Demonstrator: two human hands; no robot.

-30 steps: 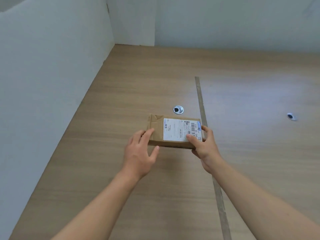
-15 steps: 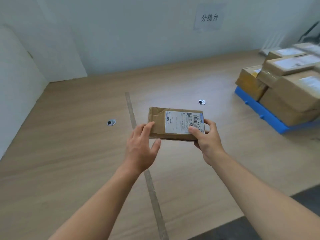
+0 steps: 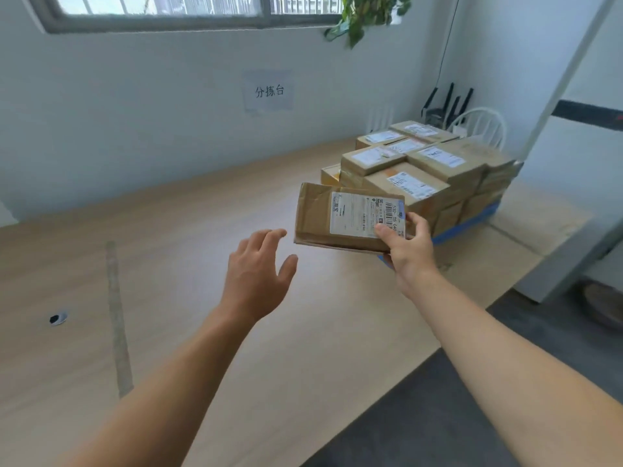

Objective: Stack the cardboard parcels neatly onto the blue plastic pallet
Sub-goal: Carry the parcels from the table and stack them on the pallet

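Note:
A flat brown cardboard parcel [image 3: 323, 217] with a white shipping label is held in the air by my right hand [image 3: 406, 251], which grips its right end, thumb on the label. My left hand [image 3: 258, 274] hovers just left of the parcel, fingers spread, touching nothing. Behind the parcel, at the right of the wooden table [image 3: 168, 264], stands a stack of several labelled cardboard parcels [image 3: 435, 170] on the blue plastic pallet [image 3: 472, 220], whose edge shows below the boxes.
A white wall with a paper sign [image 3: 269, 92] runs behind the table. A white chair [image 3: 480, 124] and a hanging plant [image 3: 360, 15] are at the back right. A round cable hole [image 3: 58, 318] is at the table's left. Dark floor [image 3: 472, 399] lies past the table's near-right edge.
The view has swung right toward the pallet. My left hand has let go of the parcel, and my right hand alone has carried it right, up to the stacked parcels.

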